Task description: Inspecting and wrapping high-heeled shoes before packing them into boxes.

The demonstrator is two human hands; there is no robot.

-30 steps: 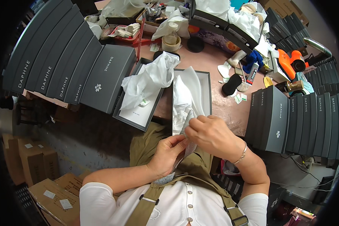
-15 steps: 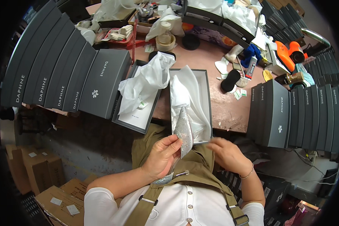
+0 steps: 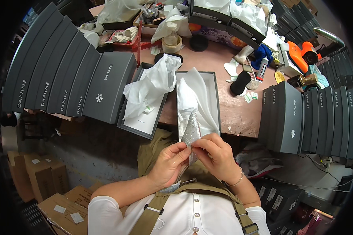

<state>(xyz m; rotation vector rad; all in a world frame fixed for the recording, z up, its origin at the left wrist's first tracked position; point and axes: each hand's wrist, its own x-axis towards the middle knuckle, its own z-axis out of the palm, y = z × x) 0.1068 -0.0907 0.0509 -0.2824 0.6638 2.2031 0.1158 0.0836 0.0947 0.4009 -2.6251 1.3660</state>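
Observation:
A silver glittery pointed shoe [image 3: 192, 129] is held upright over my lap, its toe pointing up toward the table. My left hand [image 3: 169, 163] grips its lower left side and my right hand [image 3: 217, 154] pinches its right edge. Its thin heel [image 3: 187, 181] pokes out below my left hand. Just beyond the shoe lies an open grey shoe box [image 3: 216, 102] lined with white tissue paper [image 3: 194, 98]. Left of it rests the box lid [image 3: 142, 124], with crumpled white tissue [image 3: 151, 88] on it.
Rows of closed grey shoe boxes stand at the left [image 3: 62, 74] and right [image 3: 306, 113] of the pinkish table [image 3: 231, 109]. Tape rolls [image 3: 171, 43], an orange tool [image 3: 302, 55] and clutter fill the back. Cardboard boxes [image 3: 39, 180] sit on the floor at the left.
The tissue that my hands held has dropped back into the box. Both hands have drawn the silver shoe out and now hold it upright over my lap.

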